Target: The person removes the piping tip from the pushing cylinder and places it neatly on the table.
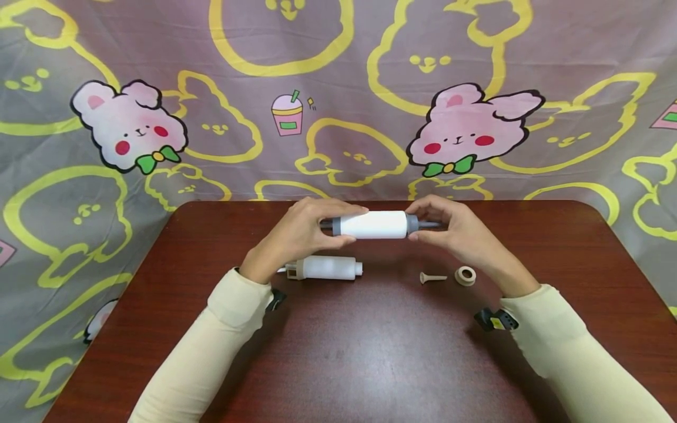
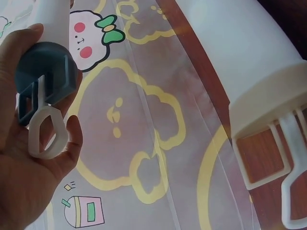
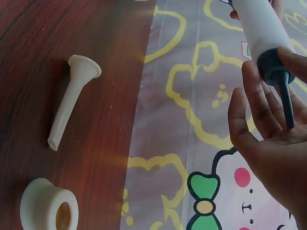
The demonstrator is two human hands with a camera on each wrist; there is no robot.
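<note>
Both hands hold an icing syringe [image 1: 373,225] level above the far part of the table. It has a white barrel and dark grey ends. My left hand [image 1: 302,229] grips its handle end; a white pull ring [image 2: 34,139] sticks out past the grey collar [image 2: 53,67] in the left wrist view. At the other end, my right hand [image 1: 465,230] pinches the grey cap [image 3: 271,64] between thumb and fingers. The thin grey nozzle [image 3: 286,103] points toward that palm.
Below the left hand lies a second syringe [image 1: 329,268], white with a beige handle end. A beige nozzle [image 1: 433,278] and a beige ring cap [image 1: 465,276] lie near the right wrist on the brown table [image 1: 349,329]. Behind hangs a patterned cloth [image 1: 338,100].
</note>
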